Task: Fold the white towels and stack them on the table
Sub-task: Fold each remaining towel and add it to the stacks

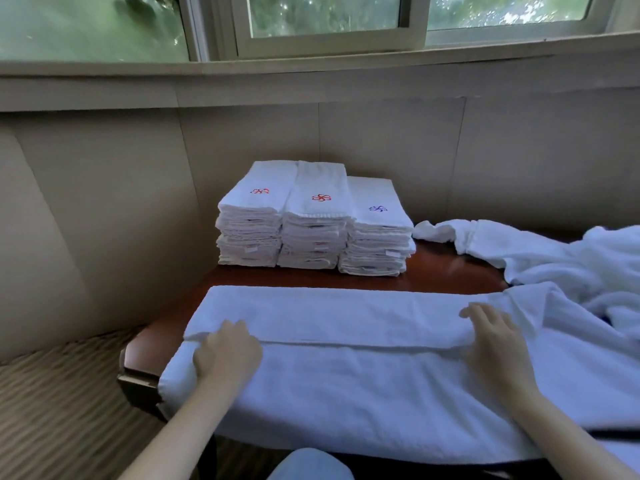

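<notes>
A big white towel (pixel 346 382) lies flat across the near side of the dark wood table (pixel 433 271). Its far part is folded over toward the middle, and the edge of that fold runs from left to right.

The left hand (pixel 227 351) is at the left end of that fold. Its fingers are curled and hold the edge of the towel. The right hand (pixel 495 337) lies flat on the towel near its right end, with the fingers straight and spread out, pressing down.

Three stacks of folded towels (pixel 313 233) stand side by side at the far side of the table, touching each other. The top towels of the left and middle stacks have a red flower mark. The right one has a blue mark.

A heap of loose white towels (pixel 554 258) lies on the right side of the table.
</notes>
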The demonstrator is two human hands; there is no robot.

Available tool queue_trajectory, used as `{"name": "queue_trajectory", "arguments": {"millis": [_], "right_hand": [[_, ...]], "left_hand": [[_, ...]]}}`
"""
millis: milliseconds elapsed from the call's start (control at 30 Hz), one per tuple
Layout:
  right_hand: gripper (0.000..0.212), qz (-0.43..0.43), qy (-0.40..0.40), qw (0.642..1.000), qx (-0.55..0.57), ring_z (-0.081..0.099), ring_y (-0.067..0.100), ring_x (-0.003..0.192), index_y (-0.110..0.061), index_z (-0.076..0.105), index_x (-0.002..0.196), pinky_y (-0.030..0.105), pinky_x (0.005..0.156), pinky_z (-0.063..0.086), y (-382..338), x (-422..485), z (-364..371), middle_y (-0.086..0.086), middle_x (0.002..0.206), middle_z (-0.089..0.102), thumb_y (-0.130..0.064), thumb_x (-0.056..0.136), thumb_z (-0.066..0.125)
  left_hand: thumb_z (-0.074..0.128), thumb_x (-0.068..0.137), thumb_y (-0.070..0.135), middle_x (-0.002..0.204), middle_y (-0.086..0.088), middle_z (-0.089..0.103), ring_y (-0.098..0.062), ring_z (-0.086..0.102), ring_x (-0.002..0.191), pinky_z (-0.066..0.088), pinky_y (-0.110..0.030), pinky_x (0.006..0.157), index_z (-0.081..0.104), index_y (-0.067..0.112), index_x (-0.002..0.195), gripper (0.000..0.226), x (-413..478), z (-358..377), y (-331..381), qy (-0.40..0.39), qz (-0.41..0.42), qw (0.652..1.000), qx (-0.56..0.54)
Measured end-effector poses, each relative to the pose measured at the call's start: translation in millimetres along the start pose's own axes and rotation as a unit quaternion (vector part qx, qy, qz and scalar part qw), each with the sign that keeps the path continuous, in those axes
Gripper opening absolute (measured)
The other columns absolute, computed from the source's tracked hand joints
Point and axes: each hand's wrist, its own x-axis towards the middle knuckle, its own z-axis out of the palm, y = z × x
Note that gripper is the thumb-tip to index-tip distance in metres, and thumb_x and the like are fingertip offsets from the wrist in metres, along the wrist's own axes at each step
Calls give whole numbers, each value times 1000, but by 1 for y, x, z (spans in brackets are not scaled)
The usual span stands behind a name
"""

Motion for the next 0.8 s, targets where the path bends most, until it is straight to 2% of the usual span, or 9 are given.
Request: {"name": "queue_trajectory", "arguments": {"millis": [67, 133, 300, 400, 500, 600, 667, 733, 800], "right_hand": [[46, 72, 59, 996, 15, 52, 48, 94, 10, 60, 100, 50, 79, 44, 6, 4, -11, 30, 98, 58, 25, 57, 54], [38, 158, 58, 986, -2, 47, 47, 100, 10, 55, 102, 50, 84, 40, 24, 9, -24, 33, 99, 54, 18, 65, 53], [39, 382, -41, 921, -59, 42, 47, 113, 8, 42, 117, 45, 94, 37, 104, -1, -65, 33, 124, 44, -4, 81, 53], [43, 404, -107, 903, -96, 41, 42, 116, -3, 42, 119, 41, 92, 39, 135, -15, -87, 23, 127, 45, -22, 84, 57], [50, 449, -131, 880, -78, 42, 39, 119, -6, 40, 120, 41, 92, 39, 148, -18, -103, 19, 126, 46, -31, 83, 62], [23, 444, -169, 880, 3, 57, 29, 91, -2, 53, 90, 32, 72, 41, 162, -14, -119, 13, 88, 58, -19, 82, 67], [31, 434, -183, 878, 88, 44, 19, 56, -8, 46, 59, 25, 51, 33, 166, -14, -128, 4, 56, 46, -10, 81, 68], [37, 425, -190, 858, 216, 31, 13, 47, -13, 41, 57, 23, 46, 22, 168, -18, -137, 1, 52, 36, -9, 86, 64], [26, 408, -166, 851, 286, 40, 14, 56, -11, 50, 69, 25, 51, 26, 170, -17, -150, 4, 64, 42, -12, 94, 55]], "left_hand": [[19, 94, 60, 153, -2, 24, -36, 30, 136, 27, -55, 104, 27, 40, 144, 55, -4, 7, 18, -112, -3, 994, -16], [9, 83, 79, 160, 0, -1, -41, 12, 143, 8, -67, 107, 5, 49, 147, 71, -3, 14, 35, -155, -5, 988, 8], [7, 81, 81, 160, 5, -11, -41, 9, 143, 6, -65, 109, -5, 54, 145, 70, 33, 16, 30, -147, 35, 988, 29], [13, 93, 64, 161, 2, -4, -41, 12, 143, 12, -62, 112, -1, 46, 149, 60, 51, 8, 39, -180, 22, 983, 41], [37, 98, 29, 152, -11, 34, -36, 34, 137, 26, -55, 111, 37, 19, 146, 49, 34, 2, 100, -134, -30, 982, 129], [38, 95, 28, 142, -6, 44, -29, 42, 129, 35, -43, 105, 47, 22, 134, 41, -14, 1, 181, -106, 135, 980, 100], [32, 97, 40, 143, -6, 40, -29, 38, 131, 33, -43, 106, 45, 24, 133, 41, -50, 19, 225, -135, 284, 949, 5], [27, 98, 51, 154, -4, 26, -25, 23, 141, 20, -48, 112, 35, 30, 142, 50, -81, 33, 259, -160, 360, 918, -35], [21, 97, 57, 160, 1, 13, -21, 9, 147, 8, -52, 114, 24, 34, 148, 56, -98, 46, 277, -136, 393, 909, -31]]}}
